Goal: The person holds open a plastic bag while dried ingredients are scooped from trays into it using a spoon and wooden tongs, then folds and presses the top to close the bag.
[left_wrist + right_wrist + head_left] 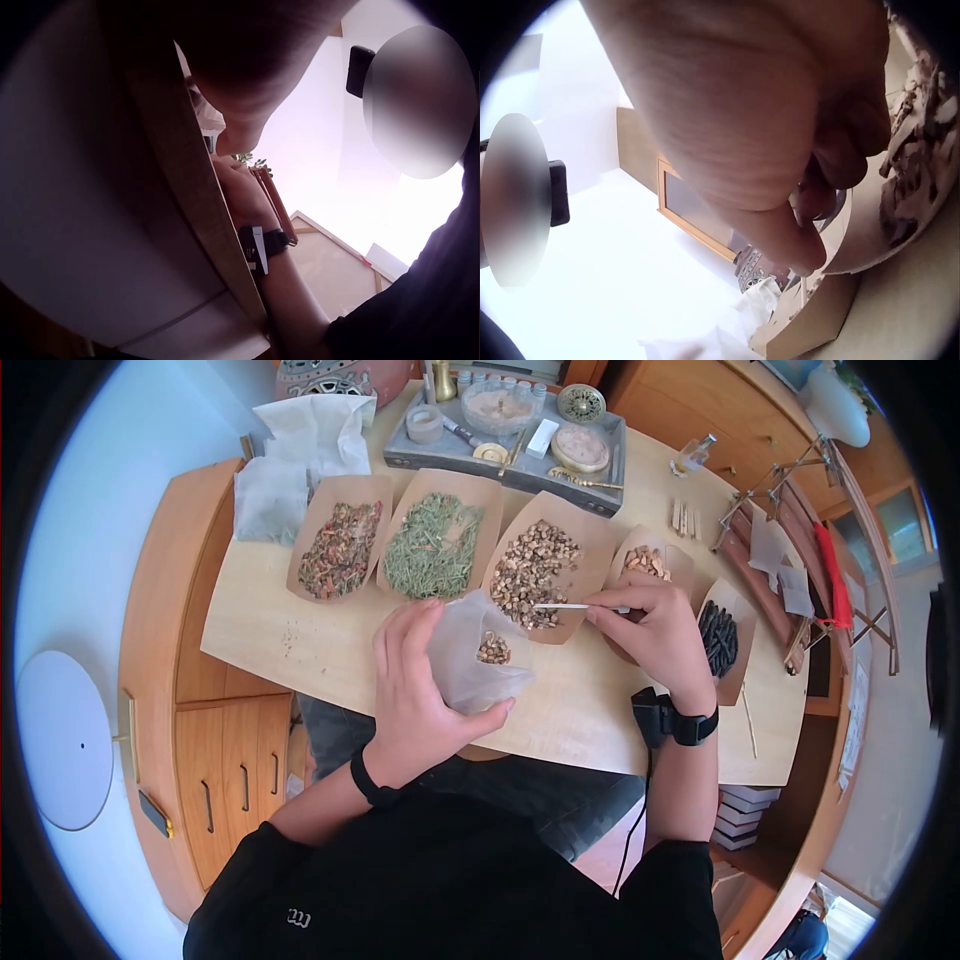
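Left fingers (415,635): curved wide round pouch (462,672), brown bits (493,648) inside | right fingers (613,626): pinching utensil (563,606) | tray (594,528): brown chunks (535,563)

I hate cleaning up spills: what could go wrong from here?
The soft pouch in the left hand might tip and spill the pieces inside. The thin tool in the right hand could flick brown pieces onto the table. The right hand, close to the tray of tan chips, might nudge it.
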